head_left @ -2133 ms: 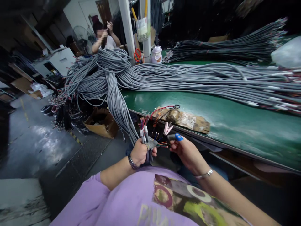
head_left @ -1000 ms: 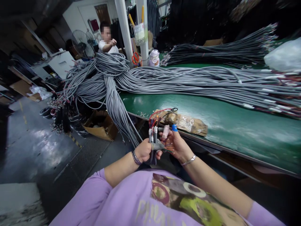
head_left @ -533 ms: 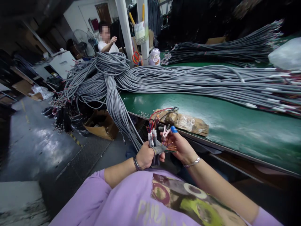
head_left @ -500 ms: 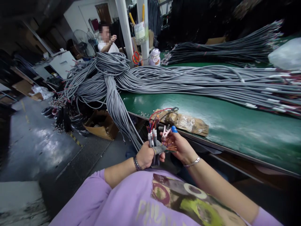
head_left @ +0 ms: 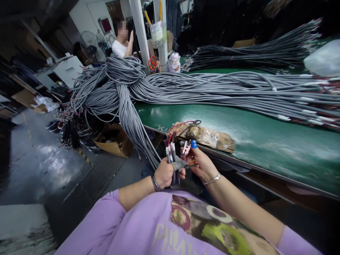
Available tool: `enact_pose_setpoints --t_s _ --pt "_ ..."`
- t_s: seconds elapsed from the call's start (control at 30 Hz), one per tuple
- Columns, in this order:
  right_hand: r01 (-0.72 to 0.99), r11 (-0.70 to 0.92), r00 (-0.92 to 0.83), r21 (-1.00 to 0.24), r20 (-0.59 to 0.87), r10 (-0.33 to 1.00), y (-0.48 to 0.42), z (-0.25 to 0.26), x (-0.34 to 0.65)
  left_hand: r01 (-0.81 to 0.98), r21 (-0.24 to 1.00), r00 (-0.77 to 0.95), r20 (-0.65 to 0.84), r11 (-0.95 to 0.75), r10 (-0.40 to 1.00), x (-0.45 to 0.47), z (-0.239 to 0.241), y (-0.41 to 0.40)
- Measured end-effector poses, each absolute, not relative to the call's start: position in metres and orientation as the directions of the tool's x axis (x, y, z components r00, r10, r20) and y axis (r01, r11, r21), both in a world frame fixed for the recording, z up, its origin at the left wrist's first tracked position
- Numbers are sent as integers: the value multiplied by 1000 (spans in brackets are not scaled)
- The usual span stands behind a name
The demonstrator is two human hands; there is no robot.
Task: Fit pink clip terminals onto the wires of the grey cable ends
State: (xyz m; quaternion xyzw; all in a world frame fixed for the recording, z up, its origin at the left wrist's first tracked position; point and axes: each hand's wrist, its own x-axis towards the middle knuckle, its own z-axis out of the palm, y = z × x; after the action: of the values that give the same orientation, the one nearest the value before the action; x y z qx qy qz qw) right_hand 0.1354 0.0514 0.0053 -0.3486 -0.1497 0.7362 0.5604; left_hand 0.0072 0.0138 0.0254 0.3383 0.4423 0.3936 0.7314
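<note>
My left hand [head_left: 164, 173] is closed around several grey cables [head_left: 176, 177], which stand upright with white-banded ends and bared coloured wires [head_left: 169, 139] on top. A grey wrap covers one of its fingers. From one cable, thin orange and green wires [head_left: 191, 163] fan out to the right, close to my right hand [head_left: 199, 159]. That hand has a blue cover [head_left: 194, 144] on its thumb and pinches a small pinkish-white clip [head_left: 186, 147] by the table edge. Its fingertips are partly hidden. Behind the clip, a worn wooden board [head_left: 216, 139] bears a red lead and a black lead.
Long grey cables [head_left: 212, 88] lie across the green table [head_left: 255, 136], their left part draping over the edge. Dark cables [head_left: 247, 55] lie behind. A cardboard box [head_left: 114, 143] stands on the floor. A person in white [head_left: 119, 49] is beyond the post [head_left: 140, 33].
My right hand has moved slightly left, nearer the cables in my left hand, and the loose wires sit closer together. The person behind has turned and raised an arm.
</note>
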Motion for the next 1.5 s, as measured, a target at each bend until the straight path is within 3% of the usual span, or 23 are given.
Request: enact_pose_setpoints --t_s 0.13,0.5,0.73,1.03,1.27,1.5 --pt "-732 -352 -136 -582 -382 914 50 5 135 -260 842 297 -396 472 869 8 21 15" --pt "-723 -410 -286 -556 -300 910 47 3 142 -264 848 325 -371 460 870 -2 25 5" --pt "-702 -327 -183 -633 -283 942 46 7 139 -295 838 329 -363 460 872 -5 27 9" --pt "-709 -384 -314 -591 -224 923 49 6 135 -301 830 321 -375 469 870 6 28 23" --pt "-724 -368 -207 -584 -325 923 52 2 135 -236 843 311 -405 483 860 9 23 22" --pt "-760 -368 -233 -537 -303 924 49 2 135 -254 845 296 -395 471 870 5 26 19"
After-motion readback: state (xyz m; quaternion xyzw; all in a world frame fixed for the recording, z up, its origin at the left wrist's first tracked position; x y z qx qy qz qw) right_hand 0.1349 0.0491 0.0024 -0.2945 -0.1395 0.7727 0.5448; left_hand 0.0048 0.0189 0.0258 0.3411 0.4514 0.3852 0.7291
